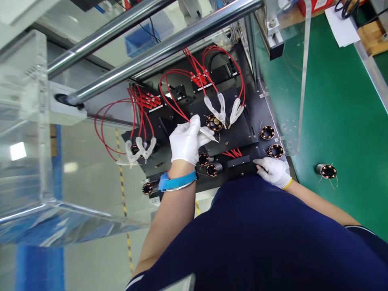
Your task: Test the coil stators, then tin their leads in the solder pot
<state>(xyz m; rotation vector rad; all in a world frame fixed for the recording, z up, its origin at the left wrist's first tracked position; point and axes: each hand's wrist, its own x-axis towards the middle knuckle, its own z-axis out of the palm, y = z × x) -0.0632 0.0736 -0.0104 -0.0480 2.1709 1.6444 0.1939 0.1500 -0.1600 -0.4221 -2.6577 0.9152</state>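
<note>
My left hand (185, 141), in a white glove, is closed around a white insulated clip (207, 133) with a red lead. The clip's tip is beside a wound motor stator (214, 123) on the black fixture plate (239, 133). Two more clips, a left one (220, 109) and a right one (236, 112), reach that stator's right side; whether they grip its wires I cannot tell. My right hand (273, 171), also gloved, lies at the fixture's front edge, fingers partly stretched and apart, holding nothing visible. Near it sit two stators, one (267, 132) behind the other (275, 151).
More white clips (145, 148) hang on red leads at the left. Two stators (214, 169) lie by my left wrist, another (147, 188) farther left. One stator (327, 171) stands on the green mat (348, 121). Metal bars (169, 46) and a clear panel (303, 81) frame the fixture.
</note>
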